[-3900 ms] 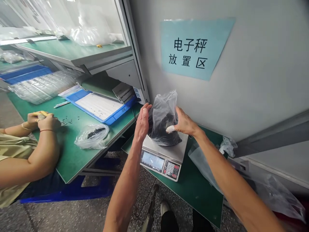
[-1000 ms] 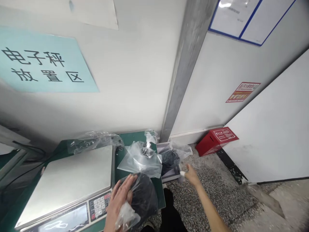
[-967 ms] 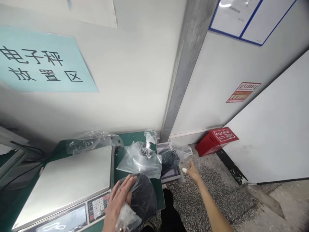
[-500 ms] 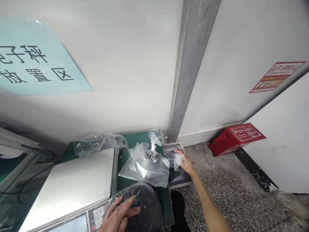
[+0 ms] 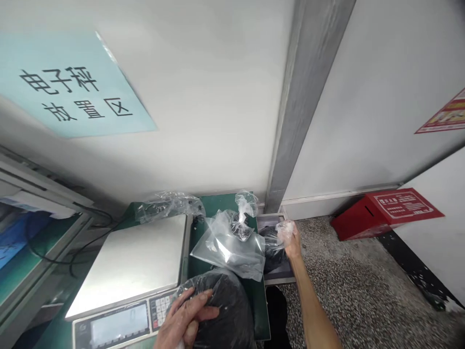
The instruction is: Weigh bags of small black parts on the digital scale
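My left hand (image 5: 187,322) sits at the bottom of the view, fingers wrapped over a clear plastic bag packed with small black parts (image 5: 225,310), just beside the keypad of a digital bench scale (image 5: 127,257). Nothing rests on the scale's steel platform. My right hand (image 5: 293,241) grips the bunched plastic neck of another bag of black parts (image 5: 272,249), which lies in a shallow grey tray (image 5: 281,223). A loose clear bag with a knotted top (image 5: 228,247) lies on the green mat between my hands.
A crumpled bag (image 5: 169,206) lies behind the scale on the green bench (image 5: 221,206). A grey steel pillar (image 5: 300,102) and white wall rise behind. A blue sign (image 5: 76,87) hangs above. A red box (image 5: 385,213) stands on the speckled floor at right.
My right hand has moved from beside the tray onto the bagged parts and closed on the bag's neck. My left hand stays on its bag. The view has shifted slightly right.
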`<state>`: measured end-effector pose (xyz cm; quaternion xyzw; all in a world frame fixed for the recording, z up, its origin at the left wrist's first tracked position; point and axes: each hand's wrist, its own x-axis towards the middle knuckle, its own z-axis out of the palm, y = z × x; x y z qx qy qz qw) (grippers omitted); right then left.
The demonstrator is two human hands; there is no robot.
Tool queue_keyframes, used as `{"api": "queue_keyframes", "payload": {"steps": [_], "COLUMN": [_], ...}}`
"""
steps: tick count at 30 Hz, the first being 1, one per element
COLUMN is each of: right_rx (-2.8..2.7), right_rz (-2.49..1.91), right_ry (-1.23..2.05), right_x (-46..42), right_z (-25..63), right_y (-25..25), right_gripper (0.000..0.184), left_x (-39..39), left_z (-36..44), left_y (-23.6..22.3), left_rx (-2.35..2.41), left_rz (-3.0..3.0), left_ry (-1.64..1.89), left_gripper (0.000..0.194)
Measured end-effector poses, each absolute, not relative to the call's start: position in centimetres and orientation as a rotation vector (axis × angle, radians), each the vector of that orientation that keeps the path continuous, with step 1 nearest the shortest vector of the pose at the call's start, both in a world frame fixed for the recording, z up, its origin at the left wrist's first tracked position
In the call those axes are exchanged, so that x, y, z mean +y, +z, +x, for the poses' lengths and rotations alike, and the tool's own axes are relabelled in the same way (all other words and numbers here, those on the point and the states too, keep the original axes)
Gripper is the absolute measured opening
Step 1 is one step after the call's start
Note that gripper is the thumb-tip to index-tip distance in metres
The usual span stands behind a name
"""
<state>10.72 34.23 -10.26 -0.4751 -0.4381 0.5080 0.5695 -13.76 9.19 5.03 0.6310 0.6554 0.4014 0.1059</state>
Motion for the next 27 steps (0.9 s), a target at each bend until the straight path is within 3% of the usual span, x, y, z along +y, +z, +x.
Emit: {"api": "queue_keyframes", "payload": {"steps": [5, 15, 24, 27], "right_rx": [-1.091, -1.339, -1.726, -1.751], "right_rz": [-1.152, -1.193, -1.214, -1.234], "right_ry": [1.316, 1.308, 1.413, 1.469], "right_x": [35.6, 36.0, 40.0, 40.5], "right_z": [10.0, 10.0, 4.6, 3.8], "right_y": [-9.6, -9.2, -6.4, -6.5], "right_gripper": [0.042, 0.027, 0.063, 0.04], "left_x": [9.1, 9.2, 9.4, 9.4], "left_z": [-13.4, -13.3, -13.2, -13.1], "left_y": [5.7, 5.6, 5.4, 5.6], "left_rx": [1.919, 1.781, 1.683, 1.693], "left_rz": [1.751, 1.677, 1.717, 1.695], "left_ry": [1.182, 1.212, 1.259, 1.261], "left_gripper": [0.04, 0.037, 0.035, 0.037]}}
